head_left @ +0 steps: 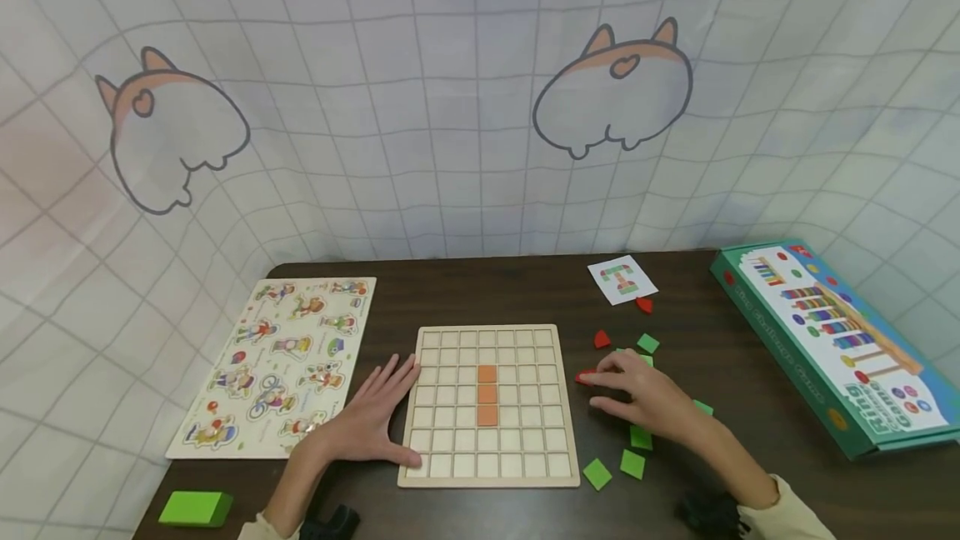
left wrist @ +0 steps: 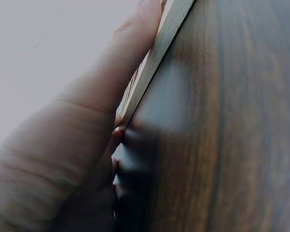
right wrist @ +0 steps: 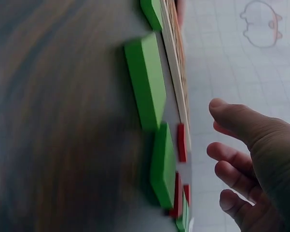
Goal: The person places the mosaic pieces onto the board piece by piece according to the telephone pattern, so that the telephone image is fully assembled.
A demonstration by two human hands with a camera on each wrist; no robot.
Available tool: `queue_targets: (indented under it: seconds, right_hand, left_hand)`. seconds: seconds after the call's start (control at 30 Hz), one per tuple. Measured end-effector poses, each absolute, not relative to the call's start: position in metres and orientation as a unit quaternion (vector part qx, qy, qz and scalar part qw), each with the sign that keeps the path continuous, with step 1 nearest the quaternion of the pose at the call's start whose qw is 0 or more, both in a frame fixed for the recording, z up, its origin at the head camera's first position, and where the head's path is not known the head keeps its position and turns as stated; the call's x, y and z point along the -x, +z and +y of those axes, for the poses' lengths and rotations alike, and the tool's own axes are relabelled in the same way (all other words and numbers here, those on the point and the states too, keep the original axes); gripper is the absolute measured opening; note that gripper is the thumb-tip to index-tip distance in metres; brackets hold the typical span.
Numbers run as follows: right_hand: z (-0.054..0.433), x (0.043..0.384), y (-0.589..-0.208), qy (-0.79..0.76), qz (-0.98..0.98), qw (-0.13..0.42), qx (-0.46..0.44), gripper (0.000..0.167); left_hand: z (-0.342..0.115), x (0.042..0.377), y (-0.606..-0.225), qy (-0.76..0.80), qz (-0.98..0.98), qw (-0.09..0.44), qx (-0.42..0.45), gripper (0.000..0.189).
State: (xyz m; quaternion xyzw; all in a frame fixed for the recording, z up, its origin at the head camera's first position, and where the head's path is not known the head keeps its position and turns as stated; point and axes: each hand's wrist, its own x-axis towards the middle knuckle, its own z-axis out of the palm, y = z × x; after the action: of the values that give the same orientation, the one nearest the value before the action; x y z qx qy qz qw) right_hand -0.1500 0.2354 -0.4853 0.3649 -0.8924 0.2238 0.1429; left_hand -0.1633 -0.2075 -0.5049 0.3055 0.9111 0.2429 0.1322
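Note:
A wooden grid board (head_left: 441, 482) lies mid-table, with three orange square tiles (head_left: 487, 394) in a column of its cells. My left hand (head_left: 367, 423) rests along the board's left edge, fingers spread and thumb at the lower left corner. Over the loose pieces right of the board hovers my right hand (head_left: 647, 397), its fingers loosely bent and nothing between them in the right wrist view. Just by its fingertips is a red piece (head_left: 584, 377), partly covered. Several green square tiles (head_left: 632, 464) lie around and under this hand; another red piece (head_left: 602, 339) sits farther back.
A picture card (head_left: 622, 280) lies at the back, a red piece (head_left: 644, 305) against its edge. To the left is a board with printed figures (head_left: 292, 347), and nearer, a green block (head_left: 195, 509). A green game box (head_left: 795, 382) occupies the right side.

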Motion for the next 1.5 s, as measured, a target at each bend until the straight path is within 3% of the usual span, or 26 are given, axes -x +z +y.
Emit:
queue_targets:
  seconds: [0.47, 1.0, 1.5]
  right_hand:
    - [0.249, 0.157, -0.484, 0.215, -0.901, 0.143, -0.348, 0.037]
    - [0.234, 0.167, -0.485, 0.221, -0.911, 0.067, -0.342, 0.03]
    - [0.225, 0.176, -0.485, 0.186, -0.911, 0.044, -0.365, 0.023]
  left_hand:
    - [-0.205, 0.161, -0.503, 0.244, 0.915, 0.136, -0.292, 0.122]
    - [-0.205, 0.161, -0.501, 0.246, 0.914, 0.138, -0.293, 0.122]
    - [-0.204, 0.161, -0.501, 0.243, 0.915, 0.138, -0.29, 0.123]
